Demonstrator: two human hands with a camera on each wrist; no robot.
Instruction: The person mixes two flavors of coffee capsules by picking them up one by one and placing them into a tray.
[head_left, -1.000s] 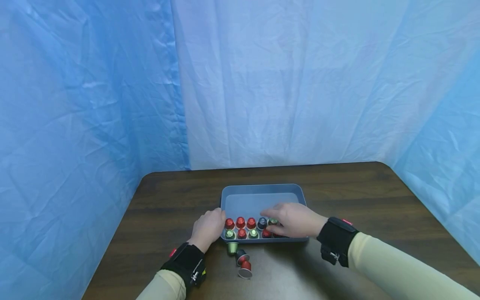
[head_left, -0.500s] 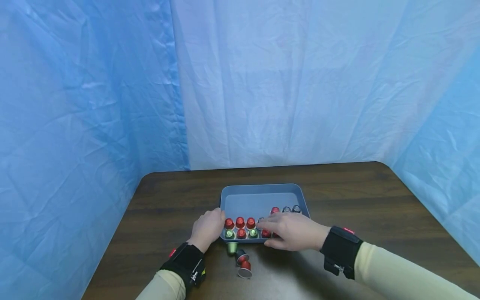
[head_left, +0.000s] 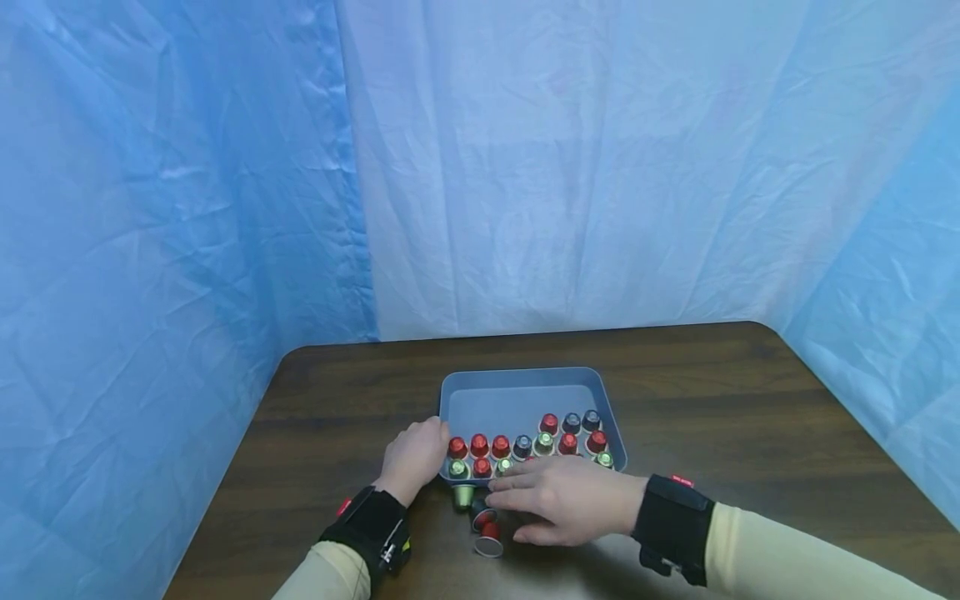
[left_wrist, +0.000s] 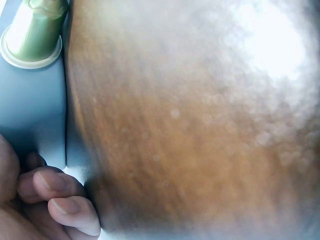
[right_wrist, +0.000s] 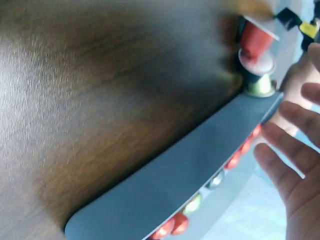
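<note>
A blue-grey tray (head_left: 491,400) holds rows of red, green and dark coffee capsules (head_left: 501,446), standing with their narrow ends up. My left hand (head_left: 415,457) grips the tray's left side; in the left wrist view its fingers (left_wrist: 56,182) curl at the tray's corner. My right hand (head_left: 566,500) is over the tray's front edge, fingers extended and spread in the right wrist view, holding nothing. Just left of its fingertips, three capsules lie outside the tray on the table: a green one (head_left: 463,497), a dark one (head_left: 480,507) and a red one (head_left: 490,540).
The dark wooden table (head_left: 360,383) has rounded far corners. Blue sheets (head_left: 570,167) hang behind it and at both sides. Within the tray, the capsules stand along the front and right; its back left part shows bare floor.
My right hand has moved from over the tray's right part down and left toward the loose capsules, uncovering the capsules on the right. The left hand and tray stay put.
</note>
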